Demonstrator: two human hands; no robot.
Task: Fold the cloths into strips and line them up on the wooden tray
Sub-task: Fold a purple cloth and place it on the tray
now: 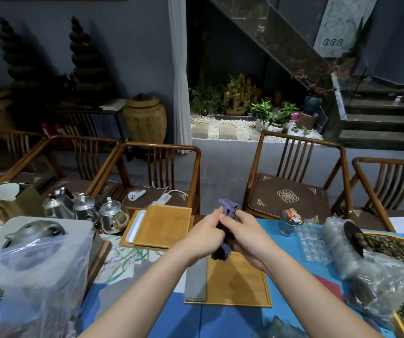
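I see both hands, left hand [202, 234] and right hand [242, 236], grip closed on purple cloth [225, 242] above wooden tray [240, 284]. Folding step under way, I judge. Grey strip [195, 279] at tray's left edge. Next: flatten, lay beside it.

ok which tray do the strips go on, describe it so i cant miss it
On the blue table mat, look right below the two hands. The wooden tray lies there, a grey folded cloth along its left edge; the other wooden tray, farther back, sits on a white one.
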